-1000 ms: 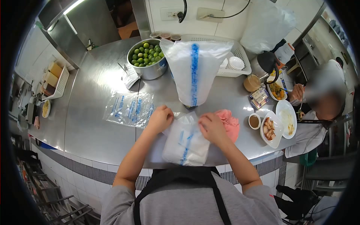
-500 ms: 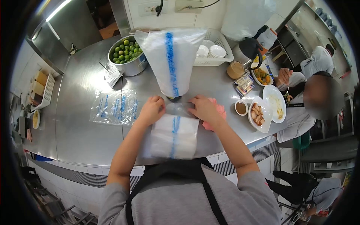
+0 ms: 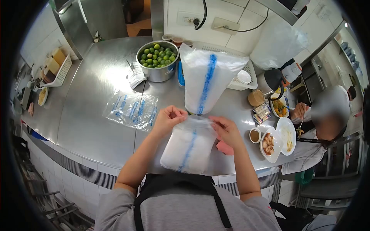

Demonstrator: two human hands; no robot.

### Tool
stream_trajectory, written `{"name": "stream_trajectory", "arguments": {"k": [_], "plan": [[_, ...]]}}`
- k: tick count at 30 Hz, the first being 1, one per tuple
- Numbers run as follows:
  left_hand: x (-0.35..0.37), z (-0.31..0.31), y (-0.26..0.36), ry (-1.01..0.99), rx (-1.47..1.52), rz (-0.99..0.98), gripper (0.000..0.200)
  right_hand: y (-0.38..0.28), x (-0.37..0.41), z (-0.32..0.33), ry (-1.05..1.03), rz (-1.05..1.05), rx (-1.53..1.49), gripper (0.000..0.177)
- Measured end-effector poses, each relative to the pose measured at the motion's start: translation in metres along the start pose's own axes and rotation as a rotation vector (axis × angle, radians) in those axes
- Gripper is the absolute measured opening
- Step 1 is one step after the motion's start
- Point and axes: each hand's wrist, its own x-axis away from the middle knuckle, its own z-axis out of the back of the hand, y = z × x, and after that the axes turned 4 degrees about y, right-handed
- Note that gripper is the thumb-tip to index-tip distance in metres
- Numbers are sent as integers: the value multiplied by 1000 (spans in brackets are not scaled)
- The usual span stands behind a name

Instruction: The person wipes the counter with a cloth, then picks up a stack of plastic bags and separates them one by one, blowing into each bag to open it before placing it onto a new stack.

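Observation:
A plastic bag with a blue printed stripe and white contents hangs over the counter's front edge area, close to my body. My left hand pinches the left corner of its clear top. At the right corner, the fingers of my right hand are closed on the same clear plastic. Just beyond the hands stands a larger filled bag with a blue stripe. A pink cloth-like item lies beside my right hand, partly hidden by it.
A flat clear bag and a pot of green limes are at the left. Right of my hands are a sauce cup, a dish of meat and a plate. Another person holds a utensil at the right.
The view has shifted, so the counter items appear lower and further right. The bag between my hands is tilted and its top is raised; both hands still hold it.

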Motion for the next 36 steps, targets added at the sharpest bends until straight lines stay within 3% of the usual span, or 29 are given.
{"name": "stream_trajectory", "arguments": {"k": [1, 3, 5, 7, 9, 11, 12, 14, 15, 17, 19, 21, 23, 25, 27, 28, 30, 31, 33, 34, 36], "plan": [[1, -5, 8, -6, 51, 45, 10, -11, 4, 1, -11, -82, -120, 8], [4, -13, 24, -14, 106, 91, 11, -17, 7, 5, -46, 7, -81, 9], [5, -16, 35, 4, -147, 146, 19, -25, 12, 4, -76, 87, -47, 11], [5, -17, 35, -41, -110, 186, 19, -39, 8, -3, -143, 572, -255, 7], [13, -22, 32, -71, -68, 218, 19, -38, 11, -10, -257, 652, -327, 6], [17, -30, 35, -253, 289, 44, 16, -19, 18, -15, -152, 282, -793, 10], [20, -29, 40, -258, 278, 36, 16, -12, 12, -15, -151, 295, -799, 10], [27, -23, 50, -605, 603, 111, 17, -5, 11, -16, -42, -70, -1059, 13], [26, -19, 48, -615, 601, 125, 17, -9, 13, -19, -26, -70, -1066, 13], [23, -8, 47, -692, 87, 177, 19, -27, 8, -24, -228, 232, -1421, 16], [13, -15, 60, -699, -84, 70, 17, -42, 5, -6, -266, 294, -1308, 14], [3, -14, 75, -583, 204, -34, 13, -46, -2, 19, -299, 347, -1194, 12], [-8, -16, 113, -523, -18, -155, 13, -50, -18, 47, -158, 168, -467, 10], [-22, -30, 144, -351, -258, -259, 16, -81, -38, 67, -83, 172, -211, 9], [-30, -53, 173, -79, -428, -369, 16, -122, -63, 75, 91, 188, -331, 7], [-40, -62, 177, -84, -429, -375, 16, -137, -75, 76, 96, 194, -331, 7], [-60, -72, 184, 227, -581, -499, 13, -157, -95, 76, 194, 56, -194, 8], [-68, -69, 183, 232, -579, -504, 13, -152, -105, 78, 190, 62, -192, 8], [-84, -59, 172, 205, -617, -333, 20, -134, -120, 76, -44, -155, -478, 11], [-91, -51, 162, 206, -619, -326, 20, -127, -117, 71, -46, -161, -480, 11], [-104, -34, 146, 29, 147, 187, 21, -122, -104, 51, -48, -386, -857, 14]]}}
